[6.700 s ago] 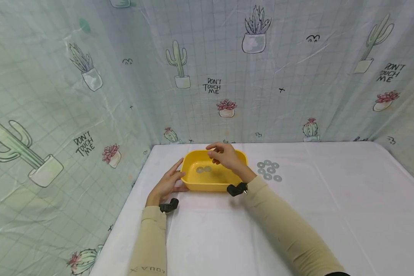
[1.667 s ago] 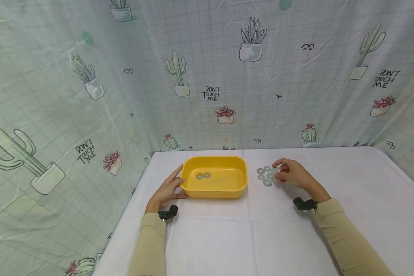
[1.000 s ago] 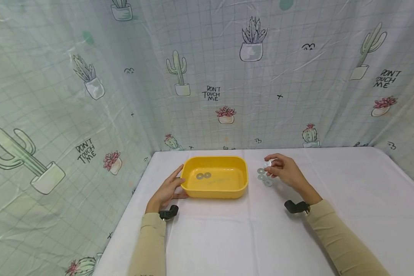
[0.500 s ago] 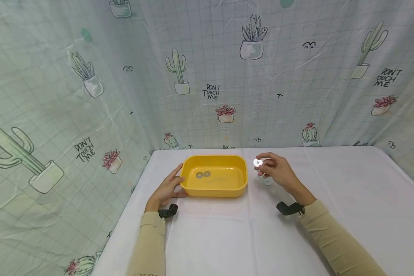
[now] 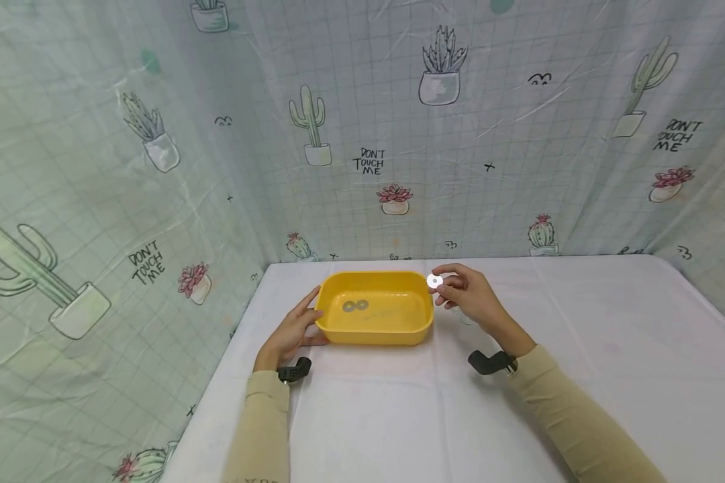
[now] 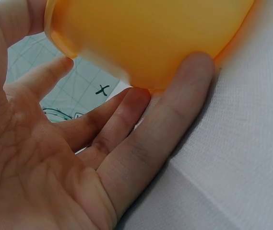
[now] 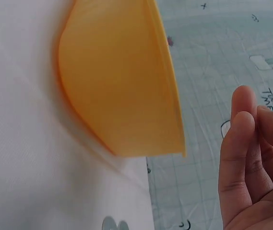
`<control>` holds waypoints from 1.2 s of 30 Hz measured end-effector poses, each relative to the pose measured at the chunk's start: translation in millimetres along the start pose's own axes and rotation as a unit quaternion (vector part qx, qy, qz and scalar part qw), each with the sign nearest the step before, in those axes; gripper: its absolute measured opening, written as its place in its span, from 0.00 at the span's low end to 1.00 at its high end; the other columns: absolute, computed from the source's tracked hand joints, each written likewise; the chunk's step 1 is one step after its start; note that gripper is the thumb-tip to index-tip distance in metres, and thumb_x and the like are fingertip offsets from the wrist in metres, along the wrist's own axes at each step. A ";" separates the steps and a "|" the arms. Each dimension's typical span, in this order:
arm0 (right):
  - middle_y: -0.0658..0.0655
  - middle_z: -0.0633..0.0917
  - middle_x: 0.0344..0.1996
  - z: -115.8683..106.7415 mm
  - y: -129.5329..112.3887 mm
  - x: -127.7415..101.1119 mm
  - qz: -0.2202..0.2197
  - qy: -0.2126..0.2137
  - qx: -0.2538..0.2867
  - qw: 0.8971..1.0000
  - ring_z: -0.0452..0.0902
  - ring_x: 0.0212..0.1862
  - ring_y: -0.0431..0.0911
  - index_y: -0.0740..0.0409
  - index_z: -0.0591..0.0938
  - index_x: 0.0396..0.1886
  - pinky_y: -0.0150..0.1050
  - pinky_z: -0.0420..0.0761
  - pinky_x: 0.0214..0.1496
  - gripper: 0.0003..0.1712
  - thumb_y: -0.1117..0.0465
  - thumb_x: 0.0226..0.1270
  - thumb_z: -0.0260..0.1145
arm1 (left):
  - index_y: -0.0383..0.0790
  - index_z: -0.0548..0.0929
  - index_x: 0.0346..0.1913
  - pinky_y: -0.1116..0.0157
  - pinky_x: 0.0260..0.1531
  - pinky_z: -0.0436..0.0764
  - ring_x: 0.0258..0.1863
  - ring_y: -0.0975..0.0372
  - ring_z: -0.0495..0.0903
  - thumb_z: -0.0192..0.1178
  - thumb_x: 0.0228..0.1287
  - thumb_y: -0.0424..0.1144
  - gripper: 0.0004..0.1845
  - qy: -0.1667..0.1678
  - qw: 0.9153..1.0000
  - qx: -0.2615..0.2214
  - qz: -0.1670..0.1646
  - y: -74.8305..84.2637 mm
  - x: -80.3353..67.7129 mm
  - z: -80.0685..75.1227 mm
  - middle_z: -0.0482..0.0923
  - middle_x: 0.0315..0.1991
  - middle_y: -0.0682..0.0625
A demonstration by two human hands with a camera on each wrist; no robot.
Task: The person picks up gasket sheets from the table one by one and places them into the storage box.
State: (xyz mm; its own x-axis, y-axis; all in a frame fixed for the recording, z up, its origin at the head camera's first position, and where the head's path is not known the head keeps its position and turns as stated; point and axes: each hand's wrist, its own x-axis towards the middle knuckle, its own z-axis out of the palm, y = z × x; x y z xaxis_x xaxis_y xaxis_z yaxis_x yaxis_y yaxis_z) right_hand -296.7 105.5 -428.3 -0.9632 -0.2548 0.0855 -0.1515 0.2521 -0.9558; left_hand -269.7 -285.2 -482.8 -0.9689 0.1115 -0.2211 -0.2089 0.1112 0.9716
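A yellow plastic basin [image 5: 374, 337] stands near the back of the table, with two grey flat washers [image 5: 349, 306] lying together on its floor. My left hand [image 5: 290, 333] holds the basin's left end, one digit over the rim and other fingertips against the outer wall, as the left wrist view shows. Between thumb and fingers, my right hand [image 5: 468, 295] pinches a bright washer [image 5: 434, 281] level with the basin's right rim. In the right wrist view the right hand's fingers [image 7: 237, 158] come together beyond the basin; the washer is hidden there.
Loose washers [image 7: 108, 223] lie on the white table [image 5: 374, 416] right of the basin, mostly hidden under the right hand in the head view. A cactus-print curtain [image 5: 350, 208] closes off the back and sides. Each wrist bears a small black camera [image 5: 489, 363].
My right hand was over the basin, then at the group of washers, where it picked one up. It has since carried that washer left to the basin's right rim. My left hand stays put.
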 end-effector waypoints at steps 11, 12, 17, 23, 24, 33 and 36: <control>0.66 0.89 0.44 32.3 -12.9 13.3 -0.018 -0.042 0.056 0.997 0.87 0.36 0.49 0.59 0.78 0.63 0.32 0.89 0.39 0.20 0.67 0.73 0.64 | 0.76 0.56 0.78 0.48 0.49 0.89 0.59 0.49 0.81 0.50 0.79 0.43 0.32 0.007 1.000 0.010 0.002 0.1 0.2 -0.3 0.68 0.70 0.39; 0.66 0.89 0.44 36.0 -13.6 14.5 -0.018 -0.045 0.060 0.997 0.87 0.36 0.48 0.59 0.78 0.63 0.32 0.89 0.39 0.20 0.67 0.73 0.64 | 0.76 0.56 0.78 0.48 0.49 0.89 0.59 0.48 0.81 0.50 0.79 0.43 0.33 0.007 1.000 0.010 0.002 0.1 0.3 -0.2 0.68 0.70 0.39; 0.66 0.89 0.46 55.7 -18.1 19.8 -0.010 -0.050 0.066 0.997 0.86 0.35 0.48 0.58 0.79 0.62 0.34 0.90 0.41 0.19 0.67 0.73 0.64 | 0.78 0.58 0.77 0.48 0.48 0.89 0.59 0.49 0.81 0.52 0.78 0.43 0.32 0.011 1.000 0.005 -0.003 -0.1 0.9 0.1 0.70 0.69 0.41; 0.69 0.88 0.47 78.8 -22.1 26.3 0.000 -0.053 0.075 0.996 0.85 0.33 0.48 0.57 0.79 0.61 0.35 0.89 0.41 0.18 0.68 0.73 0.63 | 0.77 0.58 0.77 0.48 0.49 0.89 0.59 0.49 0.81 0.52 0.78 0.44 0.33 0.007 1.000 0.005 0.001 -1.1 0.9 -1.3 0.69 0.69 0.40; 0.69 0.88 0.47 82.3 -21.9 27.5 0.002 -0.053 0.077 0.996 0.85 0.33 0.47 0.57 0.79 0.61 0.34 0.89 0.40 0.18 0.68 0.73 0.63 | 0.77 0.57 0.78 0.48 0.49 0.89 0.59 0.49 0.81 0.52 0.78 0.44 0.33 0.005 1.000 0.005 0.003 -1.1 0.9 -1.5 0.69 0.69 0.39; 0.62 0.91 0.42 103.9 -13.5 40.5 0.054 -0.037 0.098 0.993 0.85 0.30 0.44 0.59 0.79 0.63 0.33 0.89 0.38 0.20 0.68 0.73 0.64 | 0.77 0.57 0.78 0.47 0.49 0.89 0.58 0.50 0.82 0.52 0.78 0.44 0.33 0.000 1.000 0.002 0.002 -1.4 1.0 -1.8 0.69 0.69 0.39; 0.63 0.90 0.43 107.8 -13.1 44.2 0.079 -0.027 0.096 0.992 0.85 0.31 0.46 0.58 0.79 0.62 0.35 0.90 0.40 0.20 0.68 0.73 0.64 | 0.78 0.58 0.77 0.48 0.48 0.89 0.58 0.50 0.82 0.53 0.77 0.44 0.33 0.005 1.000 0.000 0.000 -1.8 1.0 -1.9 0.70 0.68 0.40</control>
State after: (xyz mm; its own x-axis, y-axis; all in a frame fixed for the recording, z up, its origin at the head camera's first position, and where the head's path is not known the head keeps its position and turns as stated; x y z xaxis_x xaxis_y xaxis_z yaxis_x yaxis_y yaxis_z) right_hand -313.4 -9.7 -442.4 -0.9575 -0.2773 -0.0794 0.0497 0.1125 -0.9924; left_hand -270.6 -287.2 -484.6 -0.9702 0.1006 -0.2204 -0.2090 0.1122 0.9715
